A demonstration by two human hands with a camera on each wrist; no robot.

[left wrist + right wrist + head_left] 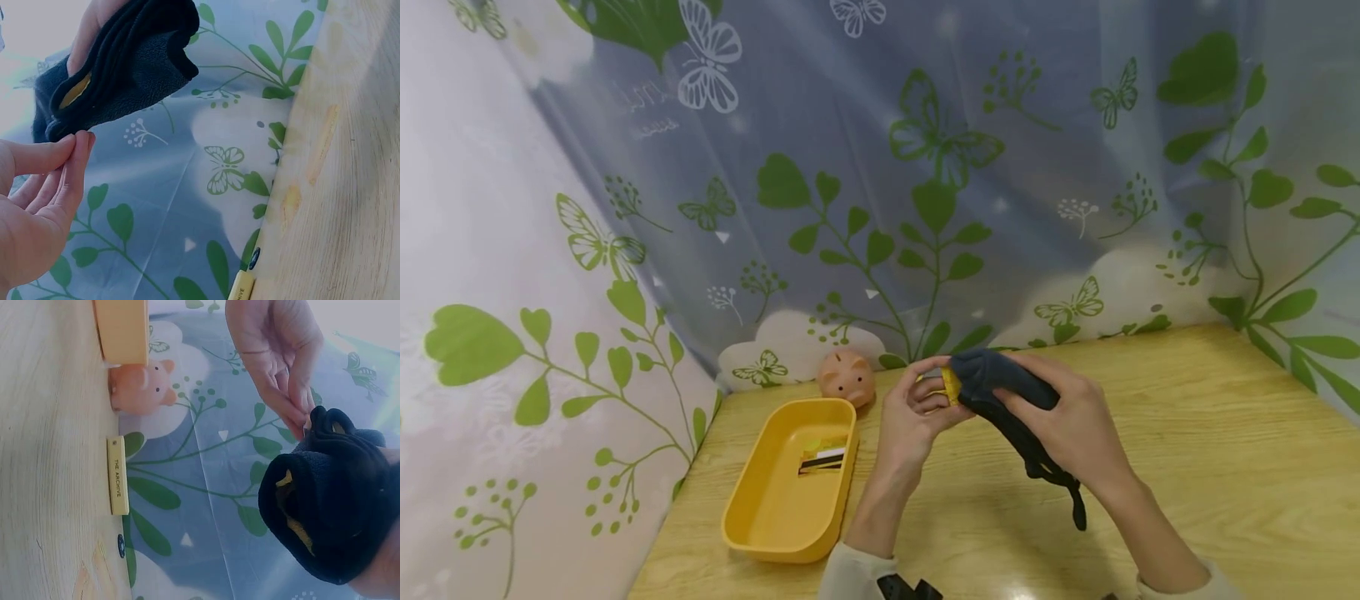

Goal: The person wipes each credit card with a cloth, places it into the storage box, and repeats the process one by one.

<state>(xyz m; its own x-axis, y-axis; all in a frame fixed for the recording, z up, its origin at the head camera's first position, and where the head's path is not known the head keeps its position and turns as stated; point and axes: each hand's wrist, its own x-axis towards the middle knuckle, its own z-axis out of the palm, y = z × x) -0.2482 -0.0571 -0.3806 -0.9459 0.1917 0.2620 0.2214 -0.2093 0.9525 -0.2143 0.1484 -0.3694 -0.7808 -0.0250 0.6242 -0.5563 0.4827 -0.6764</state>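
Note:
A dark navy fleece item with black edging is held above the table in front of me. A dark strap dangles from it. My left hand pinches its edge between thumb and fingertips, seen closely in the left wrist view. Around the other side, my right hand grips the folded cloth, with the thumb on top. Something yellow shows at the left edge of the item. In the right wrist view, yellow also shows inside its folded opening. Its exact kind is unclear.
A yellow plastic bin stands left of my hands, with several small flat things inside. Behind it sits a pink piggy bank. A small yellow box marked THE ARCHIVE and a small black object are near the printed curtain.

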